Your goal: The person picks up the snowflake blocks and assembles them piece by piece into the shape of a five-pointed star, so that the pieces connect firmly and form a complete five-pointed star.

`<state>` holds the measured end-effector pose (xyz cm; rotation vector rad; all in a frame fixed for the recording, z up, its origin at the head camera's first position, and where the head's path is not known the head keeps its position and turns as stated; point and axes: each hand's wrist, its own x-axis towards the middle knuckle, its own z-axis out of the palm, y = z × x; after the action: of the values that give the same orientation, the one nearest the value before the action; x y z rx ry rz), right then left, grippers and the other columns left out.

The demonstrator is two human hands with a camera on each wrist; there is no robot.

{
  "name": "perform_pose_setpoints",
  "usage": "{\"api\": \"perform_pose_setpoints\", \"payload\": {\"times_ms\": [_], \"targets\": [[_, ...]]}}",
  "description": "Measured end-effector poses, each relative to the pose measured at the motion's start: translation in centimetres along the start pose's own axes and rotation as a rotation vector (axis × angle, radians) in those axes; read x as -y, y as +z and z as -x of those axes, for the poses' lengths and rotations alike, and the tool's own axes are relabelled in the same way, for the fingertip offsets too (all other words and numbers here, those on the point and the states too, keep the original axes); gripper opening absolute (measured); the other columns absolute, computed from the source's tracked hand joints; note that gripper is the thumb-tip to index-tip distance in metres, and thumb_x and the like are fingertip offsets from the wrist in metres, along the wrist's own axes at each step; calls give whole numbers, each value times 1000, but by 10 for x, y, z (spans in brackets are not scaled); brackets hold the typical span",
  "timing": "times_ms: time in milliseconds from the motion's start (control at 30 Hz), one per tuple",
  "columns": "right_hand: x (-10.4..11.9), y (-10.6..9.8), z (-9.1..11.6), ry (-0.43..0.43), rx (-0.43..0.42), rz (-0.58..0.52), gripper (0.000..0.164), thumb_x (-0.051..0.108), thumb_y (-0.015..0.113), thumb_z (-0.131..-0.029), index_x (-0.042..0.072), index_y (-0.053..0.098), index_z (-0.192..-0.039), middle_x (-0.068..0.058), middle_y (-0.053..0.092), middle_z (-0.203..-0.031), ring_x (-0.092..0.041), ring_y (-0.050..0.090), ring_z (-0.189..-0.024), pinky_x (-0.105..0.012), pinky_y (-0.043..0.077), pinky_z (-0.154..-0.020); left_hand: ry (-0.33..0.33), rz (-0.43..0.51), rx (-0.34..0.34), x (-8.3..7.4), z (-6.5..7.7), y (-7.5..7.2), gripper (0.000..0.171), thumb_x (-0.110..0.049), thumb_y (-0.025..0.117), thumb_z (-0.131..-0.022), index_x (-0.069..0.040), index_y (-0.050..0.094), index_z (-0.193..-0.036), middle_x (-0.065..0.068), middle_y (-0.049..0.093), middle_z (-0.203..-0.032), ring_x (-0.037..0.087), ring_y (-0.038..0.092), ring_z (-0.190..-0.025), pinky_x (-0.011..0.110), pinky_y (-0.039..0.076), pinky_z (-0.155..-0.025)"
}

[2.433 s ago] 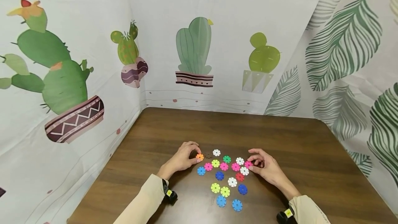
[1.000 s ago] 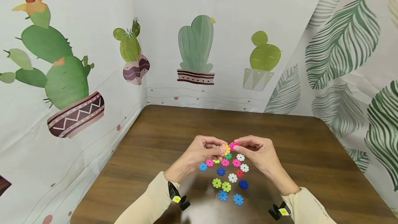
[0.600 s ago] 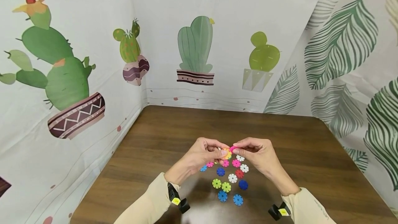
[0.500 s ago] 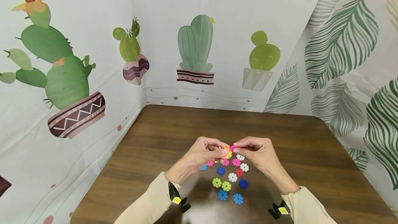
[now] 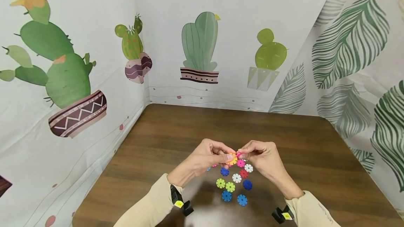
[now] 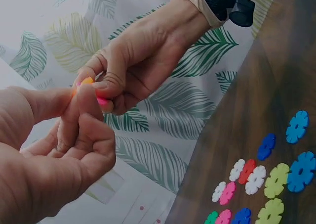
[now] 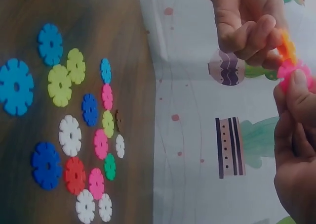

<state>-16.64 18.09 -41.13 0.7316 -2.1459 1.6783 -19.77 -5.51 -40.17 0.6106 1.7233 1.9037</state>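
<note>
Both hands meet above the table's scattered discs. My left hand (image 5: 206, 156) pinches an orange notched plastic disc (image 5: 233, 159) between thumb and forefinger. A pink notched disc (image 7: 294, 74) is pinched by my right hand (image 5: 263, 155), turned nearly edge-on in the head view. In the right wrist view the two discs meet at their rims, the orange one (image 7: 286, 47) set across the pink one. Fingertips hide much of both discs in the left wrist view.
Several loose discs lie flat on the brown wooden table (image 5: 176, 125): light blue (image 5: 242, 200), yellow-green (image 5: 220, 183), dark blue (image 5: 247, 185), red (image 5: 243, 173), white (image 5: 236, 178), pink and green (image 7: 109, 166). A cloth printed with cacti and leaves hangs behind the table.
Earlier the hands were apart at the table, at the orange and pink discs. They have lifted these and brought them together; the pink disc has turned edge-on.
</note>
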Motion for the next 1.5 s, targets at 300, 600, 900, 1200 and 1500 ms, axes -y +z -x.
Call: {"api": "perform_pose_setpoints", "payload": {"times_ms": [300,600,900,1200,1500], "targets": [[-3,6,4,63,-78,67,16,-14,82,-84,1,82,-90,-1,83,-88,-5,77,-79,-23,65,-71,-11,37,-33,11,-9,0,28,1,74,-98,16,72,-121,-3,77,-76,9,74,-65,18,54,-58],[-37,-1,34,313,290,-156,30,5,72,-101,-2,69,-130,-12,79,-118,-21,75,-107,-29,63,-91,100,51,-95,13,-4,-15,31,-2,72,-100,14,70,-126,-3,79,-87,11,74,-73,21,64,-71],[-58,-5,71,62,652,164,24,13,83,-94,21,81,-116,1,80,-110,3,61,-81,-18,54,-64,94,38,-124,16,4,-28,33,-6,74,-100,12,70,-127,-3,78,-85,9,73,-73,21,62,-70],[-66,14,74,-36,682,236,31,4,82,-92,23,83,-118,6,82,-120,-4,74,-103,-22,61,-82,104,59,-103,15,8,-28,34,-8,75,-100,14,70,-126,-2,77,-83,9,73,-71,21,62,-68],[-76,17,53,-80,697,355,33,0,80,-92,20,84,-118,3,81,-125,-10,77,-111,-26,63,-92,109,46,-91,14,10,-30,35,-8,75,-100,15,69,-126,-3,77,-80,7,73,-70,21,61,-66]]}}
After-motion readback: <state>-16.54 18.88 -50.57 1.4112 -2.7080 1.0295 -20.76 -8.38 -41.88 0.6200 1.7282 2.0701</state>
